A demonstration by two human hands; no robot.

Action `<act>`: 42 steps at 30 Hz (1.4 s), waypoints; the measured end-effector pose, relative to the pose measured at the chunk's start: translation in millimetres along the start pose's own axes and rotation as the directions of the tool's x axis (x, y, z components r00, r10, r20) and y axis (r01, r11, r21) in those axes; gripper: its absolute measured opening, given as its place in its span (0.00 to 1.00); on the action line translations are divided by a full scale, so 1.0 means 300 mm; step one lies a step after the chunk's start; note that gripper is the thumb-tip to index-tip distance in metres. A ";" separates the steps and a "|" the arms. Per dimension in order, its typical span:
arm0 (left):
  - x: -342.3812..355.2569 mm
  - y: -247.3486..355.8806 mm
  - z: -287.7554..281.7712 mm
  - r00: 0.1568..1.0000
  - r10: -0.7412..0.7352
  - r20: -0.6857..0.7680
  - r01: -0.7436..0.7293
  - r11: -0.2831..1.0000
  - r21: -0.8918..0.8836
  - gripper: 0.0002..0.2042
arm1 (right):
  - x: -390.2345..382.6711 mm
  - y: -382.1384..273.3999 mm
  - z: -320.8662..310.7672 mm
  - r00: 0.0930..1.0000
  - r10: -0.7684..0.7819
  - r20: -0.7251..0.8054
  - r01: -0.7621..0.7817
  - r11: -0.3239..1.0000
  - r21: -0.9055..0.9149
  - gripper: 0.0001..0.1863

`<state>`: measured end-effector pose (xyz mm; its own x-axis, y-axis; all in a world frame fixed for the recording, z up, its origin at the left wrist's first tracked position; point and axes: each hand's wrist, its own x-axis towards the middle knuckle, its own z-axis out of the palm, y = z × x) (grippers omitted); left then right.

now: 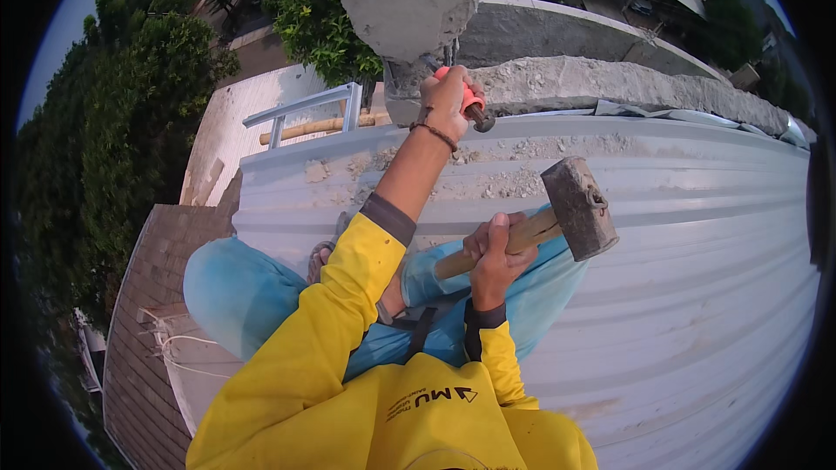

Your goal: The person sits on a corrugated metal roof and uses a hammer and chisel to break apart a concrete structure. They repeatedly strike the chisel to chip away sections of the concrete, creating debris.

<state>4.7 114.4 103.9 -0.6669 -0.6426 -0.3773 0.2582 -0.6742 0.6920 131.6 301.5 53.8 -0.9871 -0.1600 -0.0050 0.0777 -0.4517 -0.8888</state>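
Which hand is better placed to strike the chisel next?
Right, probably: the right hand grips the sledgehammer by its wooden handle, while the left hand holds the red-sleeved chisel near the rough concrete.

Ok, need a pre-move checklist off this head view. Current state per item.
1. Left hand closed round the dark steel chisel with a round orange-pink guard: ok.
2. Chisel's butt end clear of fingers: ok, it sticks out beyond the guard.
3. Chisel tip seated on the rough grey concrete pillar: cannot tell, tip hidden.
4. Right hand closed on the wooden-handled hammer with a blocky, worn metal head: ok.
5. Gloves on: not ok, both hands bare.
6. Pale grey ribbed metal roof free of debris: not ok, loose grey concrete rubble lies in front of the person.
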 end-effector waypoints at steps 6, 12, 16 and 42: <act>0.021 -0.010 -0.009 1.000 -0.004 0.004 0.004 1.000 -0.022 0.05 | 0.095 -0.319 0.097 0.700 -0.660 -0.275 0.707 0.585 0.397 0.17; 0.017 -0.035 -0.019 1.000 -0.004 -0.015 0.005 0.999 0.048 0.05 | 0.040 0.111 0.109 0.967 0.253 0.042 -0.225 0.915 -0.334 0.09; 0.015 -0.031 -0.007 0.999 0.042 0.008 -0.042 0.999 0.017 0.05 | -0.008 0.057 -0.015 0.994 0.095 0.047 -0.089 0.989 -0.119 0.10; 0.032 0.016 -0.027 0.999 -0.021 0.040 0.020 1.000 0.020 0.03 | 0.090 -0.148 0.182 0.772 -0.635 -0.019 0.617 0.741 0.265 0.15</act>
<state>5.0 102.1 98.6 -0.6993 -0.6133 -0.3672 0.2303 -0.6796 0.6965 109.1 269.3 118.2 -0.8139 0.1798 0.5525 -0.5141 -0.6658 -0.5408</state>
